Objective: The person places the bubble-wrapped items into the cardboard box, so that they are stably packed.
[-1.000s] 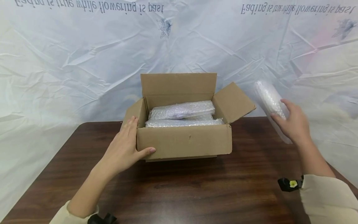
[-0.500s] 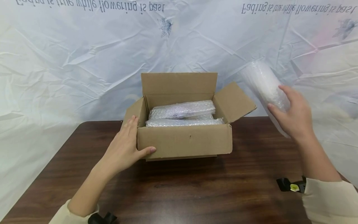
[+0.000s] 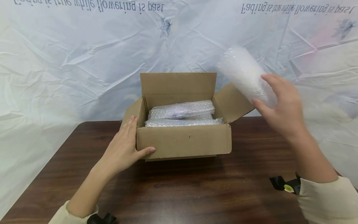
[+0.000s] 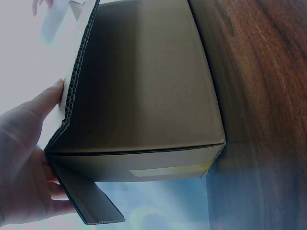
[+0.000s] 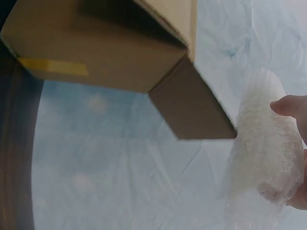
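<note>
An open cardboard box stands on the table, its flaps spread. Inside lie several bubble-wrapped packages, flat and stacked near the rim. My left hand rests on the box's near left corner, its straight fingers along the left flap and its thumb on the front flap. In the left wrist view the fingertips reach behind that side flap. My right hand grips a rounded bubble-wrapped package at its lower end. That package is tilted, raised above the right flap, and partly blurred; its contents are hidden.
The dark wooden table extends in front of the box and to both sides. Behind it hangs a wrinkled pale cloth with printed lettering. The right flap sticks outward between the box and my right hand.
My right hand has carried the bubble-wrapped package up and to the left, from beyond the table's right side to above the right flap. The left hand and the box stay in place.
</note>
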Motion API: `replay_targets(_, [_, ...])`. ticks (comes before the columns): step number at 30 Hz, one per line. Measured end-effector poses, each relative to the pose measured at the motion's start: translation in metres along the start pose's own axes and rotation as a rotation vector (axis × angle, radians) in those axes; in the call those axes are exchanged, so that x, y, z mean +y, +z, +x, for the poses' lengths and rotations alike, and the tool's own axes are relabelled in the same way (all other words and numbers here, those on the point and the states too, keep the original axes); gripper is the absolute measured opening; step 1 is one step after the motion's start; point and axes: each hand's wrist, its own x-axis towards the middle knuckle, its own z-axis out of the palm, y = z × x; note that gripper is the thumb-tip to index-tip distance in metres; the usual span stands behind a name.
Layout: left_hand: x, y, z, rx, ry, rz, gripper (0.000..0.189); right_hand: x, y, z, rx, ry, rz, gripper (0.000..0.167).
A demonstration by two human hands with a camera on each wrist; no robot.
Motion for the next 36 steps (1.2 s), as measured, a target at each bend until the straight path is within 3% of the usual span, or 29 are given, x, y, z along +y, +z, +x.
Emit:
replay_targets(9, [-0.001, -0.001, 0.001, -0.004, 0.002, -0.003, 0.109, -0.029, 0.014, 0.014, -0.021, -0.149, -0.003, 0.054])
replay_targets(16, [-0.001, -0.001, 0.001, 0.002, 0.010, 0.008, 0.108, -0.048, 0.035, 0.021, -0.103, -0.245, -0.063, 0.054])
replay_targets(24, [-0.001, -0.002, 0.001, -0.007, 0.006, 0.001, 0.108, -0.065, 0.058, 0.027, -0.218, -0.327, -0.004, 0.056])
replay_targets(36, [-0.002, -0.001, 0.001, -0.001, 0.009, 0.022, 0.108, -0.076, 0.091, 0.022, -0.386, -0.351, -0.014, 0.052])
